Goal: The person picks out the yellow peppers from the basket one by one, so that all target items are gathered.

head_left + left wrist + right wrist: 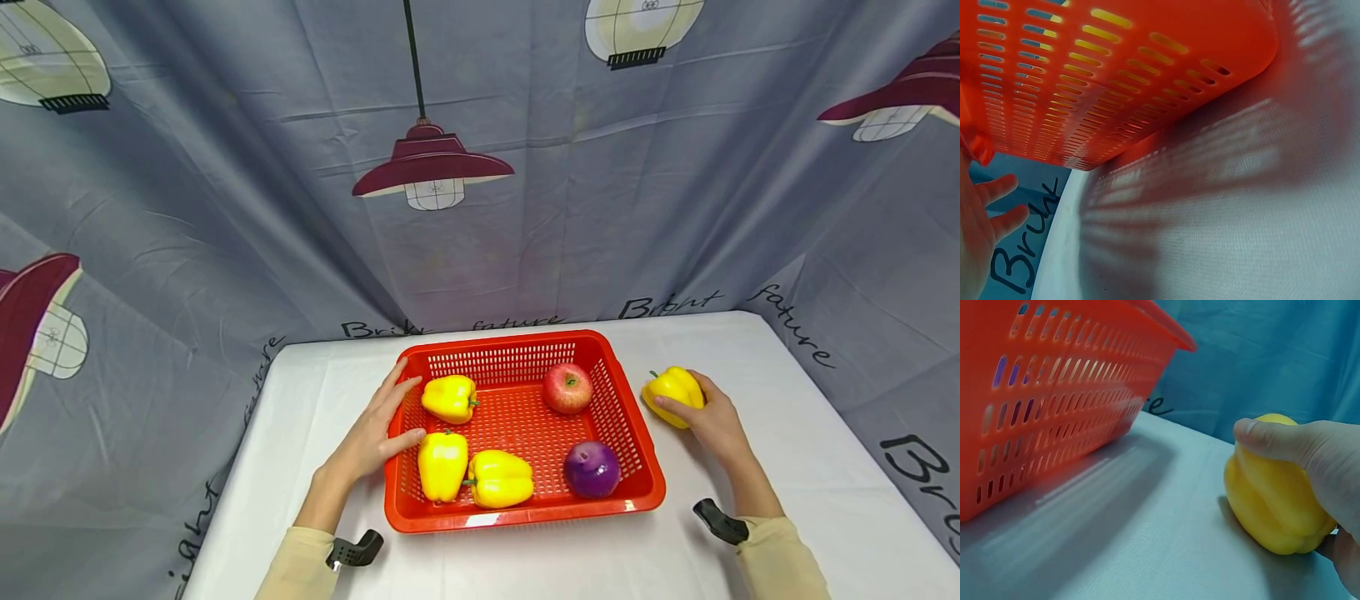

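Note:
A red plastic basket (517, 523) holds several yellow bell peppers, a red apple (567, 388) and a round purple vegetable (592, 469), perhaps an onion. At the basket's left rim is my left hand (369, 435), its fingers extended and spread over the edge near one yellow bell pepper (442, 467). To the right of the basket, my right hand (717, 417) grips another yellow bell pepper (673, 395) between thumb and fingers. In the right wrist view this pepper (1279, 494) is at or just above the table, its underside close to its shadow.
A white cloth covers the table (757, 367), with its far edge against a grey curtain (555, 233) printed with lamps and lettering. Two more yellow bell peppers, one at the back left (450, 398) and one in front (501, 479), lie in the basket. Each wrist wears a black device.

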